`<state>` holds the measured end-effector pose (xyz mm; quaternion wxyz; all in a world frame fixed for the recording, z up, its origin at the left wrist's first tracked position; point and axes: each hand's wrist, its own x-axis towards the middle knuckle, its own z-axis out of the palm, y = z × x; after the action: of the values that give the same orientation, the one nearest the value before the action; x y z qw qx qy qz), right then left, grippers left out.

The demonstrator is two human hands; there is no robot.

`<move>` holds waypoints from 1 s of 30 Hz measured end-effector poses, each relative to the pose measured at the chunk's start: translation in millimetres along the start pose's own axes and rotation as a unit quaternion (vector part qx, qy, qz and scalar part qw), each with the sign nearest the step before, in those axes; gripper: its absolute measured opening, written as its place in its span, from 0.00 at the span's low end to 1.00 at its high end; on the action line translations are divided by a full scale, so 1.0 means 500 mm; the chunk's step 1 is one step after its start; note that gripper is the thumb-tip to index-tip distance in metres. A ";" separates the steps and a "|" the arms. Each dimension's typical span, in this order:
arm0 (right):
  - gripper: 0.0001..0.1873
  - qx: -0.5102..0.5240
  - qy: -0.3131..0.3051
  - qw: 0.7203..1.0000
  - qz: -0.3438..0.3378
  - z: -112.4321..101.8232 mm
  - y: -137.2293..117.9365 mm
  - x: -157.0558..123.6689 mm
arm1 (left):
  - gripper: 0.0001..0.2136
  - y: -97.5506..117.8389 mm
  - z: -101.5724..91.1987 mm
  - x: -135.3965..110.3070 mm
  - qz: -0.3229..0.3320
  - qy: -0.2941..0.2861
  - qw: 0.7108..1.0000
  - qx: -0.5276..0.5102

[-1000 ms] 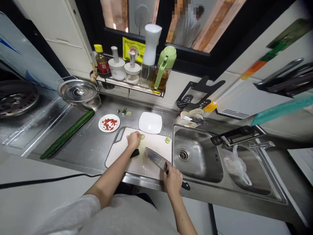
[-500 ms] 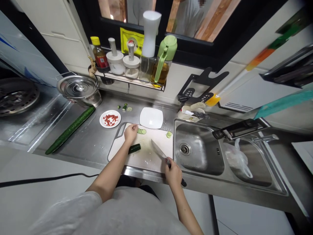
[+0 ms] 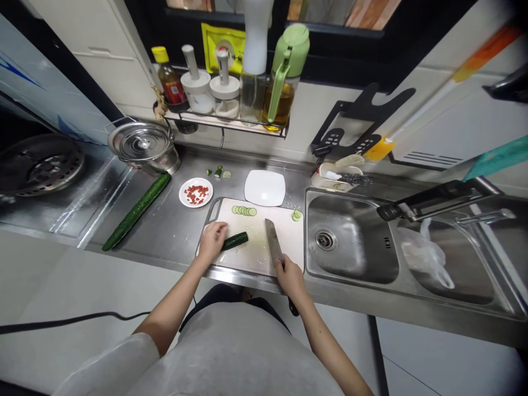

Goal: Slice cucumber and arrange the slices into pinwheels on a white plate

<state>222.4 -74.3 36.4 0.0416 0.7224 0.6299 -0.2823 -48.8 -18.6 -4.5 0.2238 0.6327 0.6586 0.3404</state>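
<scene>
Directions taken from the middle of the cutting board (image 3: 264, 261), with 12 o'clock straight away from me. Change noted: my left hand (image 3: 213, 240) has withdrawn from the row of cucumber slices (image 3: 244, 210), which now lies overlapped and fully exposed towards 12, and has come back to the dark cucumber piece (image 3: 236, 240) on the board towards 9. In my judgement this returns the uncut piece to attention, the cut slices being out of the blade's way. Left grip: fingers partly curled at the 9 o'clock end of the piece; whether they grasp it, I cannot tell. Right grip: my right hand (image 3: 291, 275) is closed around the handle of the knife (image 3: 273, 241), blade apart from the piece and pointing near 12. A second, smaller group of slices (image 3: 296, 215) lies at 2. Containers: at 10, beyond the board, a round plate (image 3: 182, 194) carries chopped red pieces (image 3: 203, 191); at 12, a square white dish (image 3: 264, 188); farther out at 10, a lidded steel pot (image 3: 159, 163), contents hidden; above 12, a green-topped jug (image 3: 292, 52) holding yellow liquid; at 3, the farther sink basin (image 3: 466, 291) holds a plastic bag (image 3: 424, 258).
</scene>
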 end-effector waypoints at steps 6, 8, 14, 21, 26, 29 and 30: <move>0.16 -0.015 -0.036 0.999 -0.014 -0.003 -0.025 -0.011 | 0.17 0.034 0.045 -0.041 0.126 -0.123 0.977 0.124; 0.17 -0.026 -0.036 0.999 -0.018 -0.003 -0.031 -0.016 | 0.16 0.030 0.050 -0.039 0.124 -0.125 0.977 0.122; 0.18 -0.040 -0.056 0.997 -0.042 0.002 -0.051 -0.028 | 0.17 0.027 0.034 -0.033 0.157 -0.166 0.971 0.074; 0.20 -0.076 -0.081 0.992 -0.060 -0.008 -0.072 -0.035 | 0.15 0.016 0.034 -0.022 0.194 -0.114 0.970 0.095; 0.19 -0.109 -0.087 0.987 -0.083 -0.022 -0.090 -0.039 | 0.13 -0.001 0.040 -0.018 0.222 -0.091 0.965 0.111; 0.18 -0.114 -0.096 0.984 -0.094 -0.027 -0.099 -0.040 | 0.14 -0.006 0.039 -0.016 0.226 -0.085 0.965 0.106; 0.18 -0.113 -0.098 0.984 -0.096 -0.028 -0.102 -0.040 | 0.14 -0.007 0.039 -0.015 0.226 -0.085 0.965 0.104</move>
<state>178.8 -76.0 72.5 0.1571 0.6178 0.7171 -0.2819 -36.4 -22.9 -21.3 0.1288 0.8114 0.5090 0.2567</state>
